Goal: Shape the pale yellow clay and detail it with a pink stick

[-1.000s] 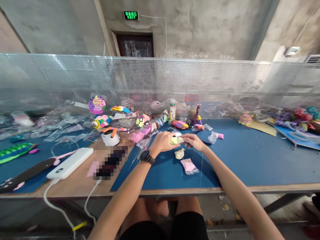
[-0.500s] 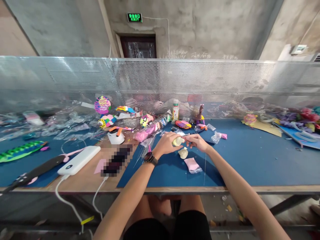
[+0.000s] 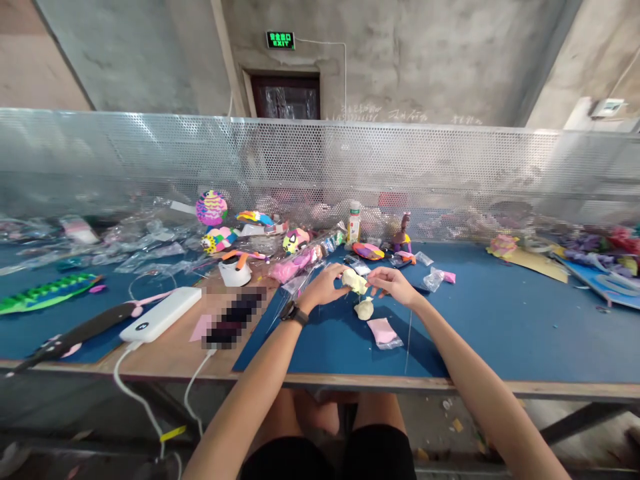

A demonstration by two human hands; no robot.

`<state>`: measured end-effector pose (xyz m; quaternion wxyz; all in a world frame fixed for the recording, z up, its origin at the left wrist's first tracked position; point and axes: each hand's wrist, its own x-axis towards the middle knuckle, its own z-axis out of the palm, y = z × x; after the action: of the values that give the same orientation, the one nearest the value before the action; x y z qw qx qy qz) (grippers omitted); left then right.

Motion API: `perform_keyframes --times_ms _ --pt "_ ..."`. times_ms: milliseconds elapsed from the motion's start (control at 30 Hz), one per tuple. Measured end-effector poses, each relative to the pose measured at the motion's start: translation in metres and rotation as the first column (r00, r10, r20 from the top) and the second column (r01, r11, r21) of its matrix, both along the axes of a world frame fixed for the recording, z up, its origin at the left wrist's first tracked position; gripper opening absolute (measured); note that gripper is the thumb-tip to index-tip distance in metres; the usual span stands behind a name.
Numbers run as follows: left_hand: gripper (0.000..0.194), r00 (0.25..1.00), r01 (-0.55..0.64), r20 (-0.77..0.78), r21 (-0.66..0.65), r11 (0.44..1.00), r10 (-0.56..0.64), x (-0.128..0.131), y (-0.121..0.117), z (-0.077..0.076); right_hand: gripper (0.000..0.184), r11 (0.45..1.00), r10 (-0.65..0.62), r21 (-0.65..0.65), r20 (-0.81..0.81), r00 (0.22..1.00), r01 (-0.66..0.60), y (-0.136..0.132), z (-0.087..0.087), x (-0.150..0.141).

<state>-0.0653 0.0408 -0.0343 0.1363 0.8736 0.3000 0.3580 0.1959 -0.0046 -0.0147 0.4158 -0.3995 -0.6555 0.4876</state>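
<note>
A pale yellow lump of modelling clay [image 3: 354,281] is held above the blue mat between my two hands. My left hand [image 3: 326,285] grips its left side between thumb and fingers. At its right edge, the fingertips of my right hand [image 3: 393,285] pinch the clay. Just below, a second pale yellow clay lump [image 3: 364,309] rests on the mat. Nearer to me lies a pink clay packet [image 3: 384,333] in clear plastic.
A white power bank [image 3: 163,313] and a blurred-out phone [image 3: 237,320] lie on the left with cables. Behind my hands stand a white bottle [image 3: 353,225] and several colourful clay figures. A perforated metal screen [image 3: 425,173] borders the table's back.
My hands have drawn slightly apart around the clay, and more of the lump shows. It looks more stretched and uneven. The view has shifted a little.
</note>
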Motion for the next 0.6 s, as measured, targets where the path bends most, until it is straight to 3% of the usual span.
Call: perform_keyframes --times_ms 100,233,333,400,467,600 --pt "0.037 1.0 0.0 0.022 0.004 1.0 0.0 -0.001 -0.001 0.002 0.041 0.988 -0.082 0.144 0.133 0.988 0.062 0.008 -0.007 0.003" --pt "0.034 0.999 -0.021 0.04 -0.005 1.0 0.021 0.0 -0.004 0.004 0.04 0.923 -0.172 0.38 0.277 0.945 0.056 0.015 -0.022 0.005" --pt "0.033 0.994 -0.048 0.096 -0.073 0.996 0.055 0.002 -0.007 0.005 0.065 0.871 -0.222 0.491 0.333 0.917 0.033 0.017 -0.03 0.006" --pt "0.034 0.988 -0.074 0.125 -0.107 0.992 0.088 0.005 -0.008 0.005 0.092 0.85 -0.246 0.526 0.368 0.897 0.017 0.018 -0.034 0.007" --pt "0.034 0.98 -0.102 0.159 -0.125 0.987 0.121 0.008 -0.01 0.005 0.108 0.853 -0.245 0.522 0.386 0.889 0.009 0.017 -0.037 0.006" --pt "0.03 0.964 -0.062 0.243 -0.203 0.977 0.112 0.017 -0.012 0.005 0.114 0.869 -0.22 0.493 0.323 0.921 0.034 0.015 -0.035 0.001"
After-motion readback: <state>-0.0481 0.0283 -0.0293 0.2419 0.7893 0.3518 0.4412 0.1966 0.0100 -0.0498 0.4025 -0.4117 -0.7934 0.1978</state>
